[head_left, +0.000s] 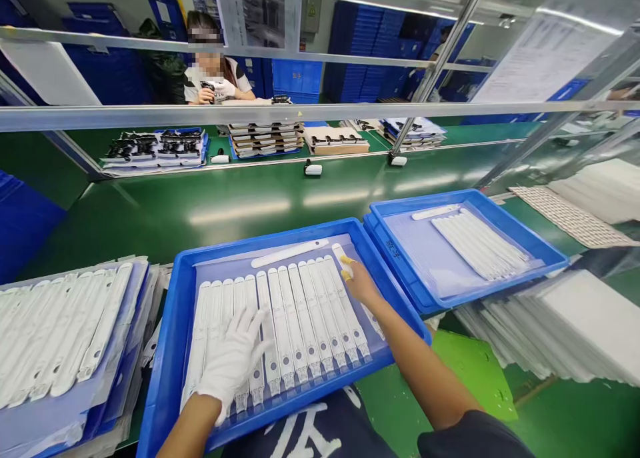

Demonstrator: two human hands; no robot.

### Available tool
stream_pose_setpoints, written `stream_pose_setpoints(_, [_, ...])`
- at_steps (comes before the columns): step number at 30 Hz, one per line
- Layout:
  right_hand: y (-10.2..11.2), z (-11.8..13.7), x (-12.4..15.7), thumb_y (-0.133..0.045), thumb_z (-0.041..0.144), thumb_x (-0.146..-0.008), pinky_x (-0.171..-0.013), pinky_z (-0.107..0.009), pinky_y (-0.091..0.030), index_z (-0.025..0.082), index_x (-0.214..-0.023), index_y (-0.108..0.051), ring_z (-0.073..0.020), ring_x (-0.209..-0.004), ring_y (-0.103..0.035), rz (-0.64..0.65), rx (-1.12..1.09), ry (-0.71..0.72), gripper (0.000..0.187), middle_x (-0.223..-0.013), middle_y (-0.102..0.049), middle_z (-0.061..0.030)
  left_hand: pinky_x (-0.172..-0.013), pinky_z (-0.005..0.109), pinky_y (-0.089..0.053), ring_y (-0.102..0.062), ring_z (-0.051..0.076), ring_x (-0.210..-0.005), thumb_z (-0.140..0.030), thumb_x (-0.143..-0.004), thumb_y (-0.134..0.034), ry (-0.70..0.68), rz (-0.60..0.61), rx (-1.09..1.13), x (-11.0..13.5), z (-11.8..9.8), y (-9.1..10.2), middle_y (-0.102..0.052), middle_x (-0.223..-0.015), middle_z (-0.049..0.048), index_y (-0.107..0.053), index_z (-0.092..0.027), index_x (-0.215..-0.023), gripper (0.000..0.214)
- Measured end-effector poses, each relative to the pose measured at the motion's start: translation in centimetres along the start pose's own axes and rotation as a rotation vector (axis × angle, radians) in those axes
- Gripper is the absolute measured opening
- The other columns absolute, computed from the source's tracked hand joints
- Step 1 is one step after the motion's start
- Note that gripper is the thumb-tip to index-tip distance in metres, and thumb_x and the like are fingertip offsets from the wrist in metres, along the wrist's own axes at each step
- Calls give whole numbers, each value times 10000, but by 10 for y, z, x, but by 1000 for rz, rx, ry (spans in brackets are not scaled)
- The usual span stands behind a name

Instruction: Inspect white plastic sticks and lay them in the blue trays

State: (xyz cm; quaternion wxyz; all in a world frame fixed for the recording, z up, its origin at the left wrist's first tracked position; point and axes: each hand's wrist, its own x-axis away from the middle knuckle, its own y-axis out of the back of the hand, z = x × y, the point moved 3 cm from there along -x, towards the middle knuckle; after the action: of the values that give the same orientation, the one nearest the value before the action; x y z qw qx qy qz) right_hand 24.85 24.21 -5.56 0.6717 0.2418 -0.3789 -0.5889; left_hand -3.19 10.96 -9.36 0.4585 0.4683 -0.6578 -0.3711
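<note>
White plastic strips [305,318] in a blue plastic tray [260,239] lie under a white-gloved left hand [233,358], fingers [253,326] apart, while one is pinched by a yellow-tipped right hand [360,281]; a slip could misalign them.

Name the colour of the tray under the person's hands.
The tray is blue, best seen in the head view.

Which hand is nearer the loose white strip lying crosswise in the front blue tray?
The right hand is nearer, just off the strip's right end; the left hand rests farther away on the strip row.
</note>
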Motion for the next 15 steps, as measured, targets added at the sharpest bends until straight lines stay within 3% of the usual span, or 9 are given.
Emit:
stream_pose_setpoints(3, [-1, -14, 3, -607, 262, -963, -1023, -514, -480, 155, -1283, -587, -269, -1187, -596, 44, 200, -39, 338, -1321, -597, -119, -1210, 567, -238, -305, 337, -1486, -398, -964, -526, 58, 51, -78, 7, 10, 4, -387, -1585, 121, -470, -181, -1480, 562])
stream_pose_setpoints(6, [1, -9, 8, -612, 280, -966, -960, -479, -530, 168, -1258, -604, -252, -1130, -622, 59, 389, -38, 313, -1314, -600, -112, -1208, 593, -222, -304, 343, -1486, -404, -960, -532, 69, 81, -95, 9, 10, 5, -372, -1593, 111, -474, -190, -1476, 561])
stream_pose_setpoints(10, [-8, 28, -10, -580, 268, -981, -969, -482, -519, 169, -1310, -567, -279, -1208, -571, 32, 560, 97, 345, -1396, -534, -132, -1202, 533, -288, -336, 317, -1476, -344, -973, -497, -39, 34, -53, 5, 2, -6, -422, -1570, 126, -484, -172, -1467, 523])
stream_pose_setpoints(15, [-49, 80, -52, -584, 250, -977, -1012, -481, -484, 168, -1281, -587, -269, -1236, -552, 128, 628, 435, 315, -1360, -566, -108, -1190, 568, -304, -405, 323, -1436, -309, -973, -479, -100, -92, -5, 3, -5, -15, -462, -1544, 128, -539, -172, -1408, 460])
